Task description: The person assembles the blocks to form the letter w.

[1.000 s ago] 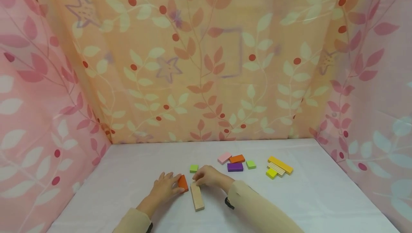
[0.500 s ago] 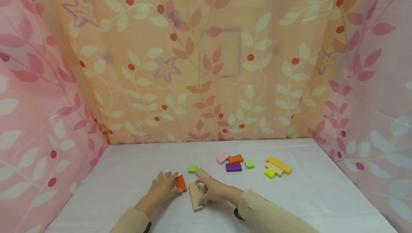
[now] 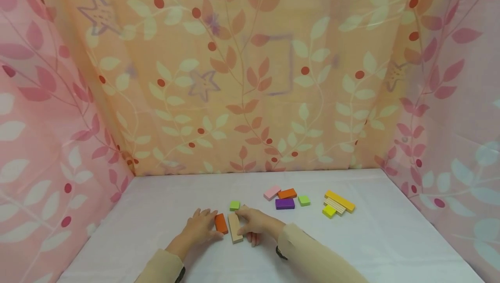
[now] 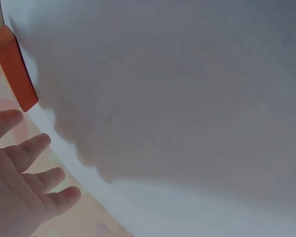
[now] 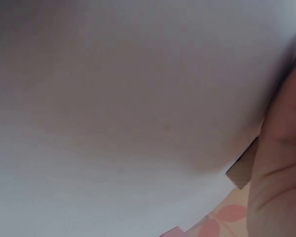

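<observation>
In the head view my left hand (image 3: 200, 227) spans the orange block (image 3: 221, 224), its index finger at the far end and thumb at the near end. The left wrist view shows the other fingers spread apart beside this orange block (image 4: 18, 69). My right hand (image 3: 258, 222) pinches a long plain wooden block (image 3: 235, 228) lying just right of the orange one. Past the right hand's edge a wooden piece (image 5: 244, 165) sticks out in the right wrist view; the hand covers the rest of it. A small green block (image 3: 235, 205) lies beyond the wooden block's far end.
Farther right lie pink (image 3: 272, 192), orange (image 3: 287, 193), purple (image 3: 285, 204) and green (image 3: 304, 200) blocks. A long yellow-orange block (image 3: 340, 200), pale striped pieces (image 3: 335, 205) and a small yellow block (image 3: 329, 211) lie farthest right. Patterned cloth (image 3: 250, 79) walls the white table (image 3: 156, 196).
My right hand shifted right and nearer me, then took the long wooden block away from me, closer alongside the orange block. A second wooden piece became mostly hidden. The left hand barely moved.
</observation>
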Tool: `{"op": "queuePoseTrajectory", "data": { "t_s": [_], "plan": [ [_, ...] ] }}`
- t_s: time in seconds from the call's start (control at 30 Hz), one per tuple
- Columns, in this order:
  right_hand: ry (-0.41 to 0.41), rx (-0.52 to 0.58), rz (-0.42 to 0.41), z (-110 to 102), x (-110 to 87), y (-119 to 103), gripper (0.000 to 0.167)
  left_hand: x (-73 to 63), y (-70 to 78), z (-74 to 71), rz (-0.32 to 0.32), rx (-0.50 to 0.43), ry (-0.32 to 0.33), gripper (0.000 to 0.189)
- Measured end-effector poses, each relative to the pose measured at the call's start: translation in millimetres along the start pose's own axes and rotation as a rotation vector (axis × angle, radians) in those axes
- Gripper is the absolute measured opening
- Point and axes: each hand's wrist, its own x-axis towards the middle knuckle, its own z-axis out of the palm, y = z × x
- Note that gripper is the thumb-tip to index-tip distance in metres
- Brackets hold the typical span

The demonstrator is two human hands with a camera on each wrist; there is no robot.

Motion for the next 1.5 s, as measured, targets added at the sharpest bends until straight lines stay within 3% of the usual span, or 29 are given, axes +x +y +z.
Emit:
{"op": "queuePoseTrajectory", "data": {
  "t_s": [0.3,0.5,0.63,0.9,1.33,1.5],
  "plan": [
    [-0.032,0.038,0.034,-4.0,3.2,-3.4,0.063,3.3,3.4,2.9,0.027,0.038,0.008,0.069],
    [-0.053,0.051,0.062,-5.0,5.3,-4.7,0.063,0.2,3.8,3.5,0.039,0.005,0.019,0.069],
    [-0.051,0.065,0.084,-4.3,6.7,-3.7,0.063,-7.9,6.3,2.6,0.071,-0.022,0.013,0.07],
    [-0.029,0.058,0.083,-3.1,7.2,-2.2,0.063,-31.2,17.2,4.9,0.214,-0.048,0.006,0.073],
    [-0.038,0.045,0.097,-4.7,4.6,-4.4,0.064,-56.4,28.1,12.8,0.29,0.037,-0.076,0.079],
    [-0.042,0.058,0.089,-3.9,3.6,-4.3,0.064,-63.2,22.7,5.7,0.303,0.056,-0.148,0.064]
  ]
}}
